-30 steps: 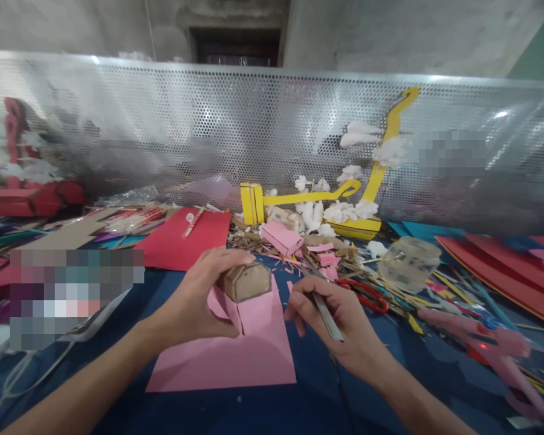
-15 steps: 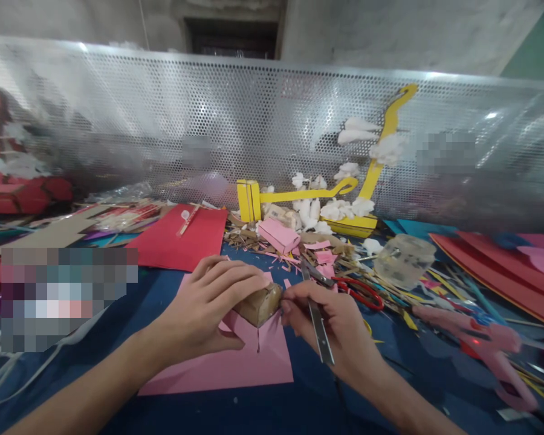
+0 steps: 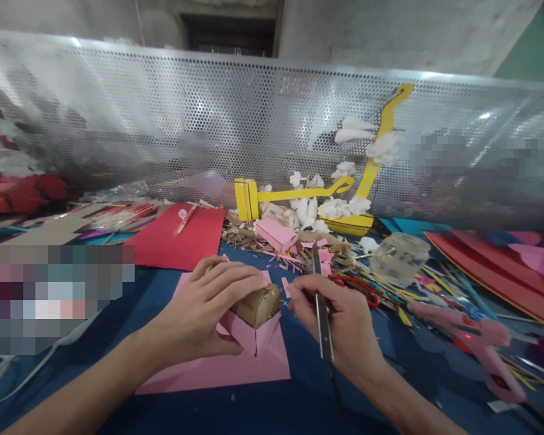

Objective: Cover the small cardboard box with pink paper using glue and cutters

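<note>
Blue tabletop [image 3: 185,417] fills the lower centre of the frame, with a thin pink paper sheet [image 3: 217,368] on it; over the sheet sits a small, brown, angular cardboard block [image 3: 256,309], gripped under the curled fingers of the left hand [image 3: 208,302]; it looks light and fairly stiff, best held by its flat sides, while the paper would crease easily. The right hand [image 3: 351,320] is closed on a slim metal-bodied cutter [image 3: 323,326], right of the sheet's edge; blue surface between them leaves some room, narrowed farther on by paper scraps [image 3: 324,257] and red-handled scissors [image 3: 372,294]; beyond, at mid-frame, lies a folded pink box [image 3: 276,234], before a perforated metal screen [image 3: 254,121].
</note>
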{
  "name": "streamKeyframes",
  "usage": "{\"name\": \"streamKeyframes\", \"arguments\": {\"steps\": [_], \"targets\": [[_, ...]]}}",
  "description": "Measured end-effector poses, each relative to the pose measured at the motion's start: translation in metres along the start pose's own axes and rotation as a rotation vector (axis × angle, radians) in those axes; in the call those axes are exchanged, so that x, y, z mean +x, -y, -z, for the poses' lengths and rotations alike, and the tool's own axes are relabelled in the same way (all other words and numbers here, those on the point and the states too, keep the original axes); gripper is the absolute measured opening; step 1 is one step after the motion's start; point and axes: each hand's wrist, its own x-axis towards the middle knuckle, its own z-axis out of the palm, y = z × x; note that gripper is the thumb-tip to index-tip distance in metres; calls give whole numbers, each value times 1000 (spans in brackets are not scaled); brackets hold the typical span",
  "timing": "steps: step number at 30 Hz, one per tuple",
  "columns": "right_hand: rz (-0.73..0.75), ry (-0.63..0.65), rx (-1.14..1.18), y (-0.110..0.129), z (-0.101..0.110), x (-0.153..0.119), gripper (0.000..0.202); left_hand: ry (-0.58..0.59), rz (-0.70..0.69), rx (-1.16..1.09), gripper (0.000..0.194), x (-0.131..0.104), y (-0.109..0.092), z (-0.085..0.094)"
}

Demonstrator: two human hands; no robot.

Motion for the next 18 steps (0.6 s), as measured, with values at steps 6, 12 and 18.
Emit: {"name": "streamKeyframes", "arguments": {"steps": [6,12,18], "targets": [[-79,103,72,0,8,1,24,-22,-3,1,85,0,2,-1],[-37,217,143,-5,-2,-3,19,-48,-6,33,82,-1,5,-3],[10,185,84,-7,-4,-3,13,-34,-27,112,81,-1,4,-2]]}}
